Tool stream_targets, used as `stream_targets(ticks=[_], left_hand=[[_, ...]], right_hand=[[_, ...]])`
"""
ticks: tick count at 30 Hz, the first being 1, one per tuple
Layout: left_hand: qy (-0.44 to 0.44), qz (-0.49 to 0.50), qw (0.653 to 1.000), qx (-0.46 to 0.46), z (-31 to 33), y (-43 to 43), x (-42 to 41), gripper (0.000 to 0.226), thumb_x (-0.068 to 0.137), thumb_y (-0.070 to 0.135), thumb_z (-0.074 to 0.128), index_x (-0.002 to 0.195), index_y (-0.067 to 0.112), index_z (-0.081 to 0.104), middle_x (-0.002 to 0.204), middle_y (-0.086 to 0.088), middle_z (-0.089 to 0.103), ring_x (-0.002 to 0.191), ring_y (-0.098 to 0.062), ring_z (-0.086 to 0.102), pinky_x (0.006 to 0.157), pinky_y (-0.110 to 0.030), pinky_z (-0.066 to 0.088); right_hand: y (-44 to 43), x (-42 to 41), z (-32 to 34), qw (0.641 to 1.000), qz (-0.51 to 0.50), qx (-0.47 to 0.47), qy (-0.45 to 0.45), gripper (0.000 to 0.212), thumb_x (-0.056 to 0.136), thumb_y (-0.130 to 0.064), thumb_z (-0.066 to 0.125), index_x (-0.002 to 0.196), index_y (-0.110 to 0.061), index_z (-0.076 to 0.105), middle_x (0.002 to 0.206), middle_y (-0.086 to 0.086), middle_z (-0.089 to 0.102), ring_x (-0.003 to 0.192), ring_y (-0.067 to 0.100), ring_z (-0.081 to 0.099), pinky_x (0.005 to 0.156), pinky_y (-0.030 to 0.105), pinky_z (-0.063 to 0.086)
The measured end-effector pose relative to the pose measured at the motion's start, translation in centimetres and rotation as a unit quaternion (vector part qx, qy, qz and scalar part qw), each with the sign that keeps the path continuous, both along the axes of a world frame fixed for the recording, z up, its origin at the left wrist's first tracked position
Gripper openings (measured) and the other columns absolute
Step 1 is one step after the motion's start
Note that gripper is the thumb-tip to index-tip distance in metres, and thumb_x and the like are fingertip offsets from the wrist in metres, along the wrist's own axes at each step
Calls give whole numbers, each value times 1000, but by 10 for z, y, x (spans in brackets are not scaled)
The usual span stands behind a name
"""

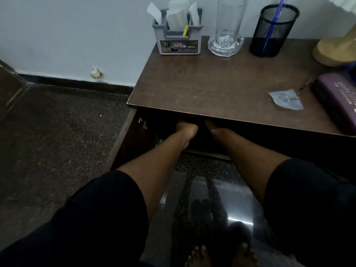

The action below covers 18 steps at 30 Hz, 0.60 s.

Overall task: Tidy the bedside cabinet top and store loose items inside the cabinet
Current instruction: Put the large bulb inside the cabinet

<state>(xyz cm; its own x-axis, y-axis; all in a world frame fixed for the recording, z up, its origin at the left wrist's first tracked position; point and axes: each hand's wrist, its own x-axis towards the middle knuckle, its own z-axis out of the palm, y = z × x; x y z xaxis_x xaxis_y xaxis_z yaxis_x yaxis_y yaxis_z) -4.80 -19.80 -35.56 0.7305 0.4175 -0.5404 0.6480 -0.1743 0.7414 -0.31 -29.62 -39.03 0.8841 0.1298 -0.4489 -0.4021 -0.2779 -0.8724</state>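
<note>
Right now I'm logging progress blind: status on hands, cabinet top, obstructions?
Reaching in under the cabinet top: left hand, right hand, grip hidden. On top: organiser, glass, pen cup, purple case, foil scrap. No obstruction seen.

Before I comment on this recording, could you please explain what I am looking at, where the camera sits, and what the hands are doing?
There is no machine here. The single picture comes from a camera worn on a person's head, looking down along both bare forearms. The left hand and the right hand reach into the dark space under the top of the bedside cabinet. Their fingers are hidden there, so I cannot tell whether they hold anything. At the back of the top stand a grey organiser with paper slips, an empty glass and a black mesh pen cup with a blue pen in it. Near the right edge lie a silver foil scrap and a purple case.
</note>
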Motion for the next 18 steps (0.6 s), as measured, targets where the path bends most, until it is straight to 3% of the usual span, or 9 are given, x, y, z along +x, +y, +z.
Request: stream_targets(ticks=[2, 7, 12, 15, 18], left_hand=[[-2, -15, 1000, -2, 0, 2, 4, 50, 100, 13, 51, 149, 3, 42, 152, -15, 46, 139, -30, 45, 111, -31, 40], [-28, -48, 998, -2, -4, 5, 9, 55, 105, 21, 47, 155, 6, 29, 163, -9, 29, 150, -26, 28, 119, -30, 26], [-29, -41, 999, 8, -6, 7, 8, 53, 104, 18, 47, 154, 5, 34, 161, -10, 34, 149, -25, 32, 119, -30, 29], [-40, -6, 999, 11, -1, 7, 3, 48, 102, 16, 50, 148, 4, 43, 154, -10, 45, 142, -26, 42, 111, -27, 36], [-37, 32, 999, 21, 6, 5, -7, 41, 98, 18, 55, 136, 4, 57, 139, -12, 60, 128, -28, 57, 91, -25, 44]], right_hand=[[-4, 4, -5, 998, 53, -30, 26, 50, 108, -25, 40, 155, -7, 31, 163, 14, 28, 151, 28, 27, 115, 26, 20], [6, 10, -4, 999, 25, -28, -34, 50, 105, -13, 48, 152, -5, 34, 161, 16, 30, 150, 30, 28, 115, 26, 18], [5, 11, 2, 997, 58, -20, -36, 46, 105, -16, 50, 149, -6, 41, 159, 15, 36, 148, 31, 32, 123, 41, 22], [4, 3, 8, 997, 56, -11, -51, 46, 105, -23, 49, 149, -11, 43, 158, 11, 38, 146, 28, 34, 120, 31, 23], [-2, -9, 19, 996, 72, -13, -53, 47, 106, -32, 47, 149, -16, 44, 157, 6, 41, 145, 23, 36, 111, 23, 24]])
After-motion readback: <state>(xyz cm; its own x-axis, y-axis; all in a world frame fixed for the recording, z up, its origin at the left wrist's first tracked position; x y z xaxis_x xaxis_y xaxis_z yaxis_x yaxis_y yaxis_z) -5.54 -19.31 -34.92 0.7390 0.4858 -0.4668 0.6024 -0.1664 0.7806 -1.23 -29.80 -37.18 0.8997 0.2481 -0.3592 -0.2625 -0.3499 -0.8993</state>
